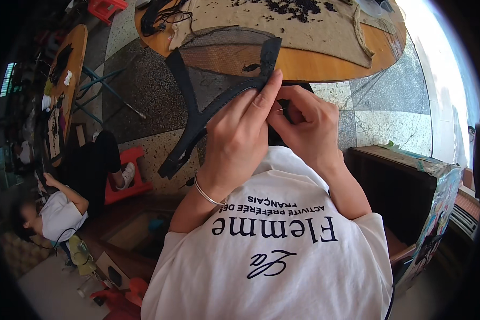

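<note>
My left hand [237, 133] grips a black sheer mesh garment piece [213, 90] with thick dark edging, holding it up in front of the table. The index finger lies along the edging near the piece's right corner, where a small dark patch shows on the mesh. Close beside it, my right hand [306, 120] is closed in a pinch. Between its thumb and finger a thin needle-like thing [279, 110] glints; most of it is hidden. One long strip of the edging hangs down left of my left wrist.
A round wooden table [298, 66] stands ahead, covered by a beige cloth [304, 40] with scattered black beads [298, 8]. Dark cords [160, 18] lie at its left. A dark open-fronted cabinet [378, 181] is at right. At left, another person [64, 213] sits near a red stool [128, 176].
</note>
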Demonstrator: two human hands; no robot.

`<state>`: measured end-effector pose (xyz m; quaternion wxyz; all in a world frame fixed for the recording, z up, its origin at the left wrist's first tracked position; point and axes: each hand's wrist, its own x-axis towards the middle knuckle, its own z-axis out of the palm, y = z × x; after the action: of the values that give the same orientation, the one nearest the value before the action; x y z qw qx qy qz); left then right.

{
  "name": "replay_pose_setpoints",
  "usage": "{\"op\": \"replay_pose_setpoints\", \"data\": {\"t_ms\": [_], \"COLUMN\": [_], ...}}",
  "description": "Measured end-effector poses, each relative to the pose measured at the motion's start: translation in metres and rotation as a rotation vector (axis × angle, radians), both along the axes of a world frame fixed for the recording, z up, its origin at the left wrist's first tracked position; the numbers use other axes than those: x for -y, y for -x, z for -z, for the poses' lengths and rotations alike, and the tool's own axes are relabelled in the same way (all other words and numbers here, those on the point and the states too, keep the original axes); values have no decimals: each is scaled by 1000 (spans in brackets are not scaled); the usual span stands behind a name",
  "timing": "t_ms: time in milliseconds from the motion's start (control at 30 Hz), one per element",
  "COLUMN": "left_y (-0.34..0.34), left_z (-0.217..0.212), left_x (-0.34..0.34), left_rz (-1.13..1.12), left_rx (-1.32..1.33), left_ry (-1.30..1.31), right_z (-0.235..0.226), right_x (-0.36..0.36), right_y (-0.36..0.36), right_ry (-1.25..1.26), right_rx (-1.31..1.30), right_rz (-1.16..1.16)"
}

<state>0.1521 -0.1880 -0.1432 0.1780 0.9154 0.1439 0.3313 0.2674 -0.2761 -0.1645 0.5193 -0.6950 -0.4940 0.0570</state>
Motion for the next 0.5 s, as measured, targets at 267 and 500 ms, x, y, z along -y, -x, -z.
{"op": "replay_pose_setpoints", "data": {"t_ms": [267,500], "left_y": [3,-3], "left_z": [-2,-5], "left_x": [7,13], "left_rz": [27,-27], "left_rx": [26,0], "left_ry": [709,443], "right_z": [9,8], "right_x": [4,11], "right_y": [-26,-32], "right_ry": [174,193], "right_rx": [-1076,-1214], "right_rz": [-309,-371]}}
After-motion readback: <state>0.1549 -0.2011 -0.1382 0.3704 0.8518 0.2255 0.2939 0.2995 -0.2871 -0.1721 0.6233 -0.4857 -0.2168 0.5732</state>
